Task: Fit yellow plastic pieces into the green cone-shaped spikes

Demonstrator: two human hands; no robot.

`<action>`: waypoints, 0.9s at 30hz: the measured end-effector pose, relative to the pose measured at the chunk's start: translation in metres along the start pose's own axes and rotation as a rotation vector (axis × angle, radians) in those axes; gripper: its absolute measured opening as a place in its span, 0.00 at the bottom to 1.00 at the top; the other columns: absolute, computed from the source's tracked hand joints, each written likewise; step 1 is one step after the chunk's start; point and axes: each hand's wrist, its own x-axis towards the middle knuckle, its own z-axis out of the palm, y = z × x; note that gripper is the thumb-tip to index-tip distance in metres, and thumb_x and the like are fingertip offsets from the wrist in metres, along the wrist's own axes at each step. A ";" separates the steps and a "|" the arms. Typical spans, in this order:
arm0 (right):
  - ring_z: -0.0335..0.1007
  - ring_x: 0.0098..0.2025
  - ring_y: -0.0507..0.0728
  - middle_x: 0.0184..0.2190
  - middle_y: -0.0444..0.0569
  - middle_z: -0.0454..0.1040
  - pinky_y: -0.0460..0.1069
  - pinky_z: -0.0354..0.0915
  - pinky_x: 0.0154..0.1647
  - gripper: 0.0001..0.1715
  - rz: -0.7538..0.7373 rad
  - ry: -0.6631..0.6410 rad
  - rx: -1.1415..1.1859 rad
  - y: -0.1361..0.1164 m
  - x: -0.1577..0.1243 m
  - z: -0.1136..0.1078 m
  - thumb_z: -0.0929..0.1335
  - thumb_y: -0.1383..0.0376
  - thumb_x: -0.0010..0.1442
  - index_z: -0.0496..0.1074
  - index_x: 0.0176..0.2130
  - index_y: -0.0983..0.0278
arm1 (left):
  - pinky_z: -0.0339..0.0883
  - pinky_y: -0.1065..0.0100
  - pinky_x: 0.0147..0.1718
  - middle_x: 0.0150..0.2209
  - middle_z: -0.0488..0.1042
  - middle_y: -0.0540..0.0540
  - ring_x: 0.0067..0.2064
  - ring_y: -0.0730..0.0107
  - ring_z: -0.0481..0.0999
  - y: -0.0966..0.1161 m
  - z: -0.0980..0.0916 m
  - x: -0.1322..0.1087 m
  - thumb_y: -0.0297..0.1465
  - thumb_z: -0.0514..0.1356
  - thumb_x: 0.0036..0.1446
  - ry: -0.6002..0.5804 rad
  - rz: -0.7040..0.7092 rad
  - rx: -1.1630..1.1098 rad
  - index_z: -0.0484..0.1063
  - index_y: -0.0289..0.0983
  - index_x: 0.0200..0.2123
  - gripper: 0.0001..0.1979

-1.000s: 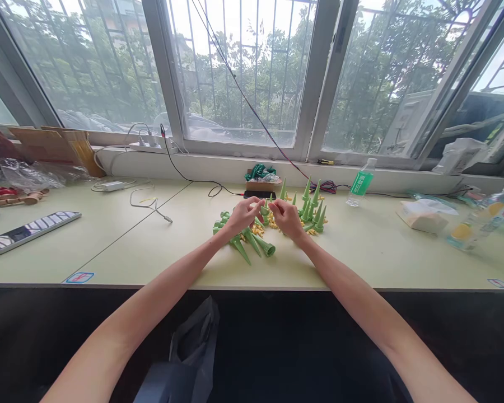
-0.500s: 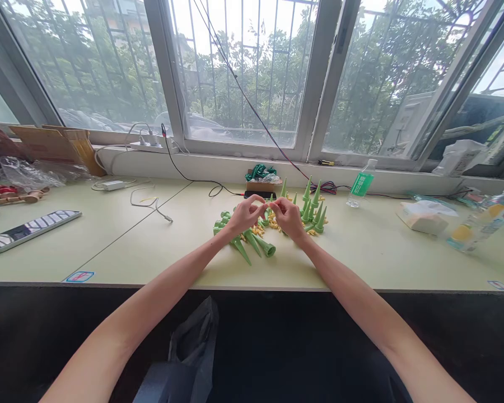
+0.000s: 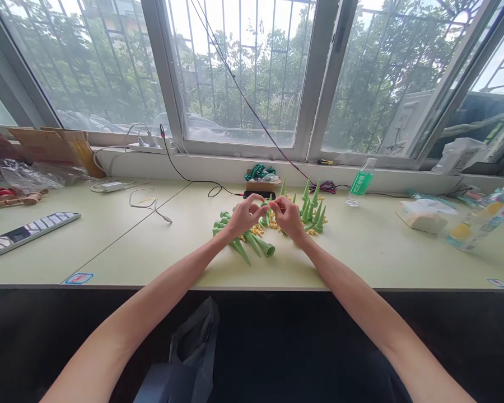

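My left hand (image 3: 247, 215) and my right hand (image 3: 286, 215) meet at the fingertips above the table. Both are closed in a pinch; whatever lies between the fingers is too small to make out. Green cones (image 3: 266, 247) lie on their sides beside and below my left hand. To the right of my right hand, more green cones (image 3: 316, 210) stand upright with points up. Small yellow pieces (image 3: 273, 220) are scattered between and under the hands, and some lie among the standing cones.
Behind the hands are a small box with green material (image 3: 262, 186) and a black phone. A water bottle (image 3: 361, 182), tissue pack (image 3: 426, 215) and larger bottle (image 3: 485, 221) are right. Left are a white cable (image 3: 151, 207) and a large phone (image 3: 29, 232).
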 end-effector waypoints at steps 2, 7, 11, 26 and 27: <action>0.53 0.21 0.50 0.19 0.39 0.61 0.47 0.51 0.25 0.21 0.006 0.004 -0.003 0.000 0.000 0.001 0.66 0.49 0.62 0.64 0.30 0.62 | 0.67 0.74 0.25 0.30 0.77 0.49 0.24 0.74 0.73 0.000 0.001 0.001 0.50 0.60 0.59 0.015 0.013 0.002 0.66 0.38 0.48 0.23; 0.53 0.23 0.50 0.19 0.39 0.61 0.46 0.51 0.25 0.19 0.013 -0.038 -0.057 -0.001 -0.003 0.005 0.65 0.50 0.62 0.65 0.29 0.62 | 0.65 0.76 0.23 0.38 0.76 0.45 0.27 0.76 0.73 0.004 0.007 0.002 0.48 0.63 0.55 0.001 0.095 -0.014 0.67 0.38 0.47 0.24; 0.54 0.22 0.51 0.18 0.40 0.61 0.47 0.53 0.25 0.19 0.024 -0.002 -0.044 -0.002 -0.005 0.004 0.64 0.50 0.63 0.64 0.29 0.61 | 0.64 0.76 0.23 0.33 0.73 0.48 0.27 0.76 0.72 0.005 0.009 0.004 0.48 0.60 0.59 0.043 0.087 0.009 0.69 0.37 0.45 0.21; 0.63 0.19 0.51 0.21 0.41 0.68 0.47 0.60 0.22 0.20 0.068 -0.069 0.165 -0.009 -0.004 0.002 0.62 0.46 0.65 0.62 0.35 0.59 | 0.63 0.75 0.15 0.32 0.73 0.48 0.24 0.73 0.73 -0.002 0.006 0.003 0.51 0.61 0.57 -0.081 -0.124 -0.288 0.63 0.36 0.50 0.28; 0.63 0.19 0.51 0.21 0.41 0.68 0.47 0.60 0.22 0.20 0.075 -0.076 0.166 -0.009 -0.003 0.002 0.62 0.46 0.65 0.62 0.34 0.59 | 0.64 0.76 0.17 0.31 0.73 0.48 0.25 0.73 0.73 -0.005 0.007 0.003 0.50 0.61 0.57 -0.066 -0.098 -0.248 0.64 0.37 0.50 0.27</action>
